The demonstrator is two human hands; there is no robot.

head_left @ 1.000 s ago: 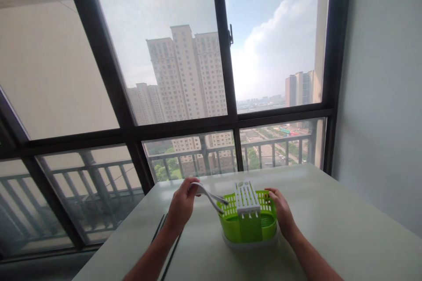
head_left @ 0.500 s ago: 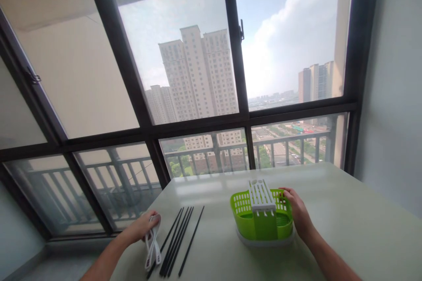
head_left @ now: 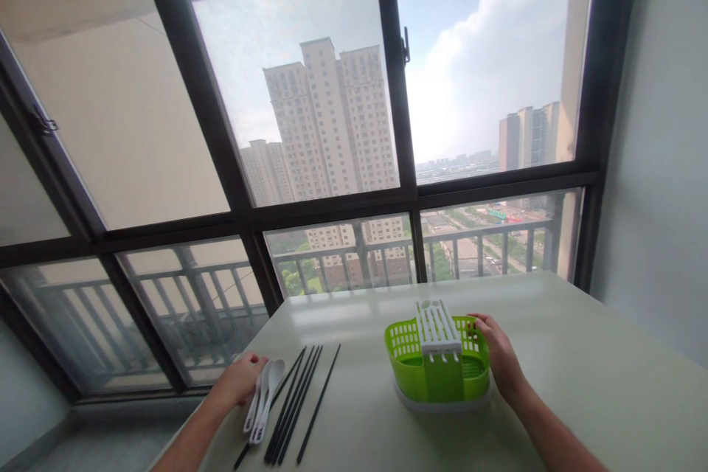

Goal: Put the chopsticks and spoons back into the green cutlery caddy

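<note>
Done: my left hand [head_left: 237, 381], lower left of frame, rests on the white spoons [head_left: 264, 400] lying flat on the surface [head_left: 580, 383]; fingers loosely curled over the handles, can't tell if gripping or just touching.
Sticks: black chopsticks [head_left: 302, 402] lie in a row just right of the spoons, bottom centre-left.
Rack: green rack [head_left: 436, 365] w/ white insert, lower centre-right, looks empty as far as I can see.
Right: my right hand [head_left: 501, 354] wraps the rack's right rim, steadying it.
Left to do: judging by layout, unloading looks about finished; spoons barely set down.
Vs 0.5 s ago: spoons shifted a bit, bowls now pointing up-frame; left hand slid slightly right. Rack, right hand unchanged.
Vs 1 s ago: spoon was up at the rack's left edge in my left hand.
</note>
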